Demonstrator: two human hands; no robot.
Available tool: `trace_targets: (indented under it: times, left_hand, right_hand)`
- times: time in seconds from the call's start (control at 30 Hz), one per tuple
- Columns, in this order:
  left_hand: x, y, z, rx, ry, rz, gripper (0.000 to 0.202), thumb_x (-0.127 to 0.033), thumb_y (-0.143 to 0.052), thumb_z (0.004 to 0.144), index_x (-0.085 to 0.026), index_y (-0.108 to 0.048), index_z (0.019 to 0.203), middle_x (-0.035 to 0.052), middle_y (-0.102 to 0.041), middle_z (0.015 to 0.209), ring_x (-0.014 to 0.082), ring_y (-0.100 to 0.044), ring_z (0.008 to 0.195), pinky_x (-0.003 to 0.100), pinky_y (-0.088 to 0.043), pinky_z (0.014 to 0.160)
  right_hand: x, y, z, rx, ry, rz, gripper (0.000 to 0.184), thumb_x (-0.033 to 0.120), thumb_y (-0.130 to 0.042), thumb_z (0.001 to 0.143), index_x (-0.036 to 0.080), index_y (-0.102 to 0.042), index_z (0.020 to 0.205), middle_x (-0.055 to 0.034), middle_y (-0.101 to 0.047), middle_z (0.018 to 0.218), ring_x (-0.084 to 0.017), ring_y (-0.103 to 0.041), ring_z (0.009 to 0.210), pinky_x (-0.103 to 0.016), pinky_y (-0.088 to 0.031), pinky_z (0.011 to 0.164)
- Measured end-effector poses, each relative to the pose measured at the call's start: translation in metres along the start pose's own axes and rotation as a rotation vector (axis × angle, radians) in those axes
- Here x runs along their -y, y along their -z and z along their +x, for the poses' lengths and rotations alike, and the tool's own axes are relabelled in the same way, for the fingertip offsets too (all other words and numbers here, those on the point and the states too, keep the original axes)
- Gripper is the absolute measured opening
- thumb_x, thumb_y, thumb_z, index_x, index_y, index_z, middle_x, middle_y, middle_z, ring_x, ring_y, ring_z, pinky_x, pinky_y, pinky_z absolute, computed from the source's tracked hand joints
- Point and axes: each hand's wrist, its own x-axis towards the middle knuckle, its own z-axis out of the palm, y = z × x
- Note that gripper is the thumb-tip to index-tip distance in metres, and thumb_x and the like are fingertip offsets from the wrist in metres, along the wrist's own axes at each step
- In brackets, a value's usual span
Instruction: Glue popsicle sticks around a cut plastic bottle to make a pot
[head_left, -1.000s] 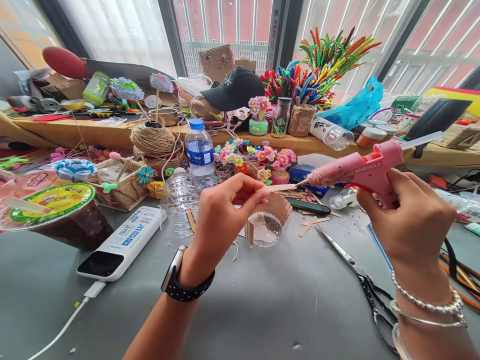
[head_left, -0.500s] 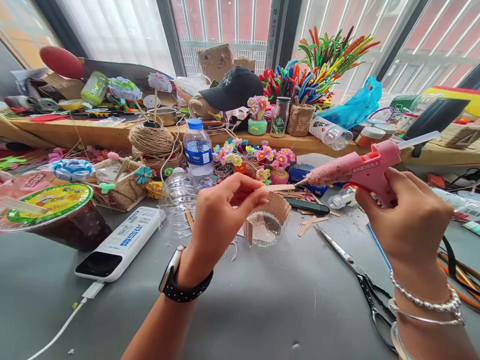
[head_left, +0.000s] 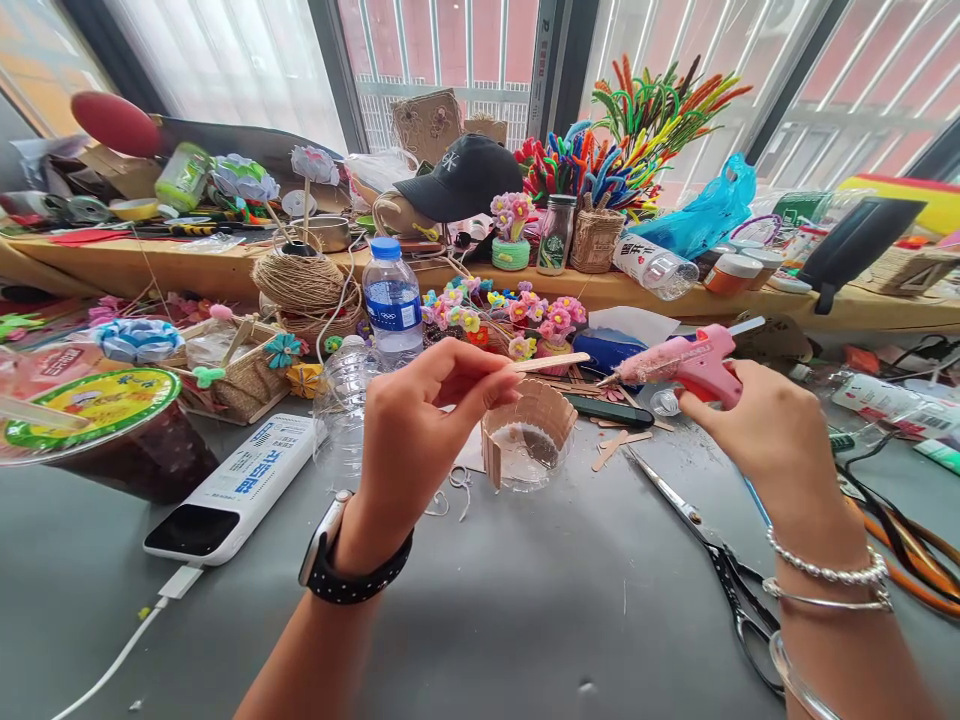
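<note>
My left hand [head_left: 442, 415] pinches one end of a wooden craft stick [head_left: 551, 362], which points to the right. A pink hot glue gun [head_left: 686, 365] is gripped in my right hand [head_left: 765, 430], its nozzle just right of the stick's free end and apart from it. Below and behind the stick stands a round clear plastic cup [head_left: 529, 465] with craft sticks lining part of its wall. Loose craft sticks [head_left: 619, 450] lie to the right of that cup, near a dark green-handled tool [head_left: 611, 410].
Black-handled scissors [head_left: 720, 560] lie open at right. On the left are a white power bank [head_left: 232, 490] and a lidded drink cup [head_left: 97, 415]. Water bottle [head_left: 394, 300], twine ball [head_left: 304, 280] and pipe-cleaner flowers line the back, below a crowded wooden shelf [head_left: 465, 280].
The glue gun has moved away from the stick, down and to the left with my right hand. My left hand still holds the stick, shifted slightly left and down.
</note>
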Motion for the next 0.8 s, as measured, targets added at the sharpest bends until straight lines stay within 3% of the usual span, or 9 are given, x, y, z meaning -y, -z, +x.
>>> trace_targets:
  times: [0.13, 0.3, 0.53, 0.8]
  left_hand:
    - [0.002, 0.002, 0.0, 0.019, -0.026, 0.033, 0.008, -0.023, -0.063, 0.072, -0.016, -0.061, 0.074, -0.0014, -0.068, 0.067, 0.0128, -0.066, 0.062, 0.02, -0.055, 0.059]
    - [0.004, 0.001, 0.002, 0.015, -0.031, 0.036, 0.008, -0.023, -0.063, 0.073, -0.015, -0.06, 0.074, -0.001, -0.067, 0.066, 0.0127, -0.066, 0.06, 0.019, -0.055, 0.057]
    - [0.006, 0.002, 0.004, 0.068, -0.051, 0.054, 0.008, -0.022, -0.062, 0.074, -0.015, -0.058, 0.073, -0.0003, -0.068, 0.066, 0.0133, -0.066, 0.06, 0.019, -0.055, 0.055]
    - [0.008, 0.001, 0.002, 0.084, -0.065, 0.039, 0.005, -0.019, -0.059, 0.077, -0.014, -0.057, 0.076, -0.0006, -0.067, 0.069, 0.0114, -0.066, 0.06, 0.017, -0.054, 0.055]
  right_hand:
    - [-0.008, -0.009, -0.001, 0.253, -0.08, -0.008, 0.029, 0.041, -0.05, 0.064, 0.019, -0.046, 0.081, -0.0031, -0.053, 0.06, -0.017, -0.046, 0.05, -0.025, -0.03, 0.045]
    - [-0.017, -0.027, -0.001, 0.532, -0.079, -0.005, 0.027, 0.042, -0.048, 0.065, 0.018, -0.047, 0.075, -0.0083, -0.058, 0.067, -0.02, -0.054, 0.057, -0.027, -0.036, 0.049]
    - [-0.017, -0.037, 0.001, 0.694, -0.011, 0.012, 0.023, 0.042, -0.051, 0.063, 0.021, -0.048, 0.057, -0.0109, -0.061, 0.068, -0.023, -0.057, 0.061, -0.029, -0.037, 0.049]
    - [-0.027, -0.064, 0.0, 0.799, 0.003, 0.062, 0.031, 0.048, -0.052, 0.061, 0.018, -0.056, 0.06, -0.0126, -0.064, 0.071, -0.024, -0.057, 0.062, -0.031, -0.04, 0.05]
